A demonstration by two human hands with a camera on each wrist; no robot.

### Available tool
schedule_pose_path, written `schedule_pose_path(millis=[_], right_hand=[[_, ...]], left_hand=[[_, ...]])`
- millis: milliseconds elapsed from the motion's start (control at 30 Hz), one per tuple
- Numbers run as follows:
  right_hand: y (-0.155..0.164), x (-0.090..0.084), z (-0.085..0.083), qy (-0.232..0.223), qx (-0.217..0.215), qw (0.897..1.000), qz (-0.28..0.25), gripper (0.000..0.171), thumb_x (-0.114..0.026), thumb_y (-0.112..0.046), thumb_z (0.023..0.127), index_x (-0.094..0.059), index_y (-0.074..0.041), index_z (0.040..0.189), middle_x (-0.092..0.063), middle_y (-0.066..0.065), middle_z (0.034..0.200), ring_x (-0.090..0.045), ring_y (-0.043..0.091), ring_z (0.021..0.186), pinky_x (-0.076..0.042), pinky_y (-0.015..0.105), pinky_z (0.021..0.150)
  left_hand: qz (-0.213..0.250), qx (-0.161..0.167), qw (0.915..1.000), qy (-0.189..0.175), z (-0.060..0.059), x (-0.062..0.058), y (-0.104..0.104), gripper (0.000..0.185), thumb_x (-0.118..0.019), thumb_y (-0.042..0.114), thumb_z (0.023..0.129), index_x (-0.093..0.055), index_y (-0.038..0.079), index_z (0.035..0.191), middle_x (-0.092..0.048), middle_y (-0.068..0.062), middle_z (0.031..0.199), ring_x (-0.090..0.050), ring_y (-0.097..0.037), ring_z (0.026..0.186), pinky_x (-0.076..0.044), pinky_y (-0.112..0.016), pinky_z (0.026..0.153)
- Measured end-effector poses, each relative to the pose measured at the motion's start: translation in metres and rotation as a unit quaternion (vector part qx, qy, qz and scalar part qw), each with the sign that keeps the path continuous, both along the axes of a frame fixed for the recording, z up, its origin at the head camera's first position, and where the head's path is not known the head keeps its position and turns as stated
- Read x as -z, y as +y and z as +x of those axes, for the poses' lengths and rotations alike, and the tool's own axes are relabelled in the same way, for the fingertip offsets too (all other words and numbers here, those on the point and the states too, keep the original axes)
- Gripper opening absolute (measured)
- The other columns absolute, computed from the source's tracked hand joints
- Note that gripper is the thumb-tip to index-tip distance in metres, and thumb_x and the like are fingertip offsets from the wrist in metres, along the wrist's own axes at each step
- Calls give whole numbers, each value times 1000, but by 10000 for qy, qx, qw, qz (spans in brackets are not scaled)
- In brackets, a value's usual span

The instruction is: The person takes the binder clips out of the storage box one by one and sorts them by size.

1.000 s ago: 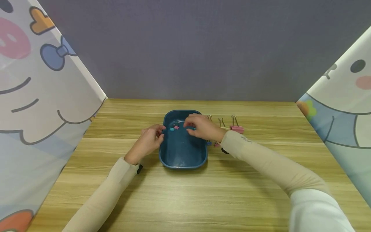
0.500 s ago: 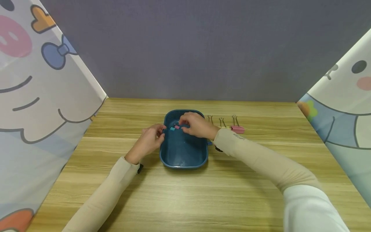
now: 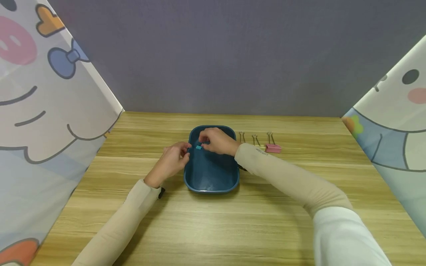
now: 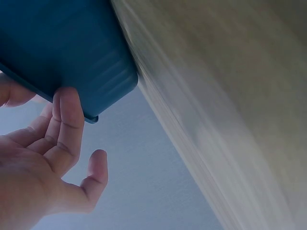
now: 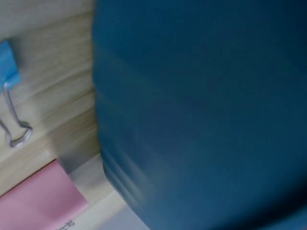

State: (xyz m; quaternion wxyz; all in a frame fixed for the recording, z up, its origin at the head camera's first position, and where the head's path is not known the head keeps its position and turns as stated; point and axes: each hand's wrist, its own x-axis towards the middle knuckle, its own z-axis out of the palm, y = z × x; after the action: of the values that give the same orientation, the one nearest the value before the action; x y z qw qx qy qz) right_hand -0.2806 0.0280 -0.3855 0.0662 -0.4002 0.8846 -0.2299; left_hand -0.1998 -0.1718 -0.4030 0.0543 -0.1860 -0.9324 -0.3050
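A deep blue plastic tray (image 3: 211, 177) stands on the table. My left hand (image 3: 171, 159) holds its left rim; in the left wrist view, fingers (image 4: 69, 108) lie against the outer wall and the little finger hangs free. Inside, near the far left, my right hand (image 3: 219, 141) pinches a small pink binder clip (image 3: 202, 145) between thumb and index finger, mostly hidden by them. Close beside it lies a small teal binder clip (image 3: 198, 147) on the tray floor. The right hand is out of sight in the right wrist view, which the tray largely fills.
Right of the tray stand several binder clips, among them a large pink clip (image 3: 273, 148) and a yellow clip (image 3: 260, 147) partly behind the sleeve. The right wrist view shows a blue clip (image 5: 7, 67) close by the tray. A grey partition (image 3: 213, 59) rises behind the table.
My right hand has moved left across the tray to the small clips, its fingertips now covering the pink one. The left hand has stayed at the rim.
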Motion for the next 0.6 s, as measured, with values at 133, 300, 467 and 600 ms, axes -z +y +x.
schedule_pose_path(millis=[133,300,467,600], right_hand=[[-3,4,-4,-40,50,9999,118,18,-67,-11,88,-66,-6,105,-60,3,101,-58,14,90,-46,27,79],[-3,8,-8,-26,66,9997,231,17,-67,-13,87,-66,-7,104,-61,2,100,-58,14,90,-47,27,79],[-3,13,-11,-173,46,9985,509,16,-67,-14,87,-66,-9,103,-60,1,99,-56,13,90,-46,28,79],[-2,17,-12,-213,28,9962,844,20,-68,-16,87,-65,-11,106,-58,1,100,-55,14,92,-45,30,82]], left_hand=[[0,24,10000,20,-1,1,-1,27,-62,4,87,-62,-4,113,-59,-2,84,-62,-14,75,-27,-41,73],[14,21,10000,71,-2,2,-1,27,-62,4,87,-62,-4,113,-59,-2,83,-62,-14,75,-28,-41,74],[39,16,10000,70,-1,2,-1,27,-62,3,87,-62,-4,112,-59,-2,83,-63,-14,76,-28,-42,74],[39,17,10000,58,-1,2,-1,27,-62,3,87,-62,-4,112,-58,-1,83,-63,-14,76,-28,-42,74]])
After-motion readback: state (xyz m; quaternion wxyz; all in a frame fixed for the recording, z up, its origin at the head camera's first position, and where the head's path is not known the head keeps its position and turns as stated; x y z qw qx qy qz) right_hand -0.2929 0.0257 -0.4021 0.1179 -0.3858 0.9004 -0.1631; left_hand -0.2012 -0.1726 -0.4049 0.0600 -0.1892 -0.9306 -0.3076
